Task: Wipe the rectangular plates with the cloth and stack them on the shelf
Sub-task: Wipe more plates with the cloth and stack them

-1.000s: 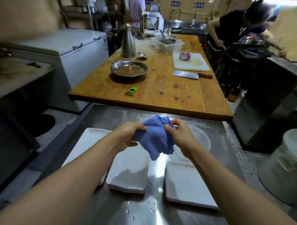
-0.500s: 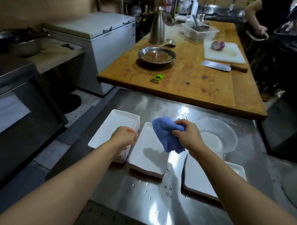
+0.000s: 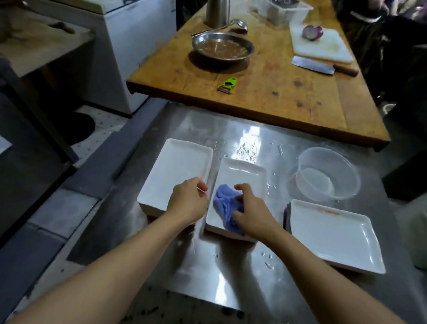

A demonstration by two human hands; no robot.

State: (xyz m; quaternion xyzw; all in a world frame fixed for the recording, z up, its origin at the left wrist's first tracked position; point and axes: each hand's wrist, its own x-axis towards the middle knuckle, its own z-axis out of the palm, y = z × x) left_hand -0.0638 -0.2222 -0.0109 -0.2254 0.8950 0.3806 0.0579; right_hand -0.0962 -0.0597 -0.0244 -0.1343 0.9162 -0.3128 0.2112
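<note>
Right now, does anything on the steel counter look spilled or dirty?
Yes. Water droplets are scattered across the steel counter, and the right-hand plate carries a reddish-brown smear along its far rim, so it looks unwiped.

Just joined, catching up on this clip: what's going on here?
A person is wiping white rectangular plates at a wet steel counter. The right hand presses a blue cloth onto the middle plate, while the left hand rests at the edge of the left plate. A third plate, with a reddish smear along its far rim, sits to the right beside a clear plastic bowl. No shelf is in view.
</note>
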